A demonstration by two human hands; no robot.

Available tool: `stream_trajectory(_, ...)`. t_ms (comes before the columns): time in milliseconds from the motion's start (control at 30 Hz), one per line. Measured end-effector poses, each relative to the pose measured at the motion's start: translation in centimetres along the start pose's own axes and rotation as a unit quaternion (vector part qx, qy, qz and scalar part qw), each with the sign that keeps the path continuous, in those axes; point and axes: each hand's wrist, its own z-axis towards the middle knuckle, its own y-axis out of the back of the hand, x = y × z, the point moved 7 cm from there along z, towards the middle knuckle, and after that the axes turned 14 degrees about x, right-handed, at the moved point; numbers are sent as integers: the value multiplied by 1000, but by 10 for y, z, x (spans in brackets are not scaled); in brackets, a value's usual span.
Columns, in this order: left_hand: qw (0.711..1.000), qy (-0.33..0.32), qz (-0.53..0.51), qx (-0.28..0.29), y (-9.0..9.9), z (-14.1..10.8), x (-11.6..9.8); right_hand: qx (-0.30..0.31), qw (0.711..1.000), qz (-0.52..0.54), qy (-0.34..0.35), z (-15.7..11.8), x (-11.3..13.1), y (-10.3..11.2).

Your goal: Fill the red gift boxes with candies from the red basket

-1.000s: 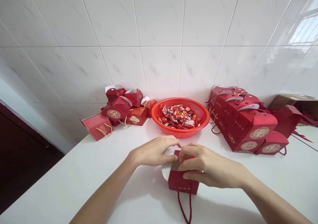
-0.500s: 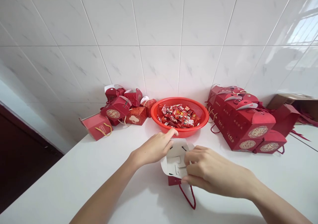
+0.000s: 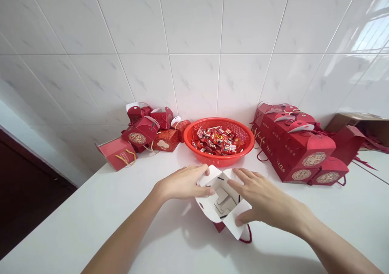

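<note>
Two hands (image 3: 221, 193) on one open box (image 3: 225, 201).

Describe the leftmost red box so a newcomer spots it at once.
Start at the round red basket of wrapped candy by the tiled wall. Go left along the cluster of red boxes to its far end, near the left edge of the table. The leftmost box has a bright yellow cord handle; its neighbour bears a round gold emblem.

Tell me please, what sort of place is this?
Probably a room in a home, perhaps a kitchen: the wall is tiled, a red plastic basket of wrapped sweets stands on a white table, and red gift boxes are stacked nearby.
</note>
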Motion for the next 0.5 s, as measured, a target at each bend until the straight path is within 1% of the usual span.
stream_trajectory(67, 999, -2, 13, 38, -3, -3, 3, -5, 1000, -5, -12, 2, -4, -3)
stream_trajectory(100, 999, 1, 22, 48, -4, -5, 5, -6, 1000, -11, -13, 4, -5, -4)
stream_trajectory(200, 997, 21, 37, 57, -2, -7, 10, -6, 999, -37, -19, 10, -7, -7)
stream_trajectory(267, 997, 50, 32, 43, 0, -6, 13, -17, 997, -61, -35, 16, -10, -6)
stream_trajectory(367, 995, 90, 38, -1, 5, -3, 15, -51, 993, -83, -63, 22, -16, -1)
stream_trajectory(433, 994, 97, 53, -14, 6, 0, 14, -58, 993, -75, -63, 23, -19, 1)
stream_trajectory(500, 994, 93, 59, -12, 5, 1, 14, -45, 996, -60, -42, 21, -19, 4)
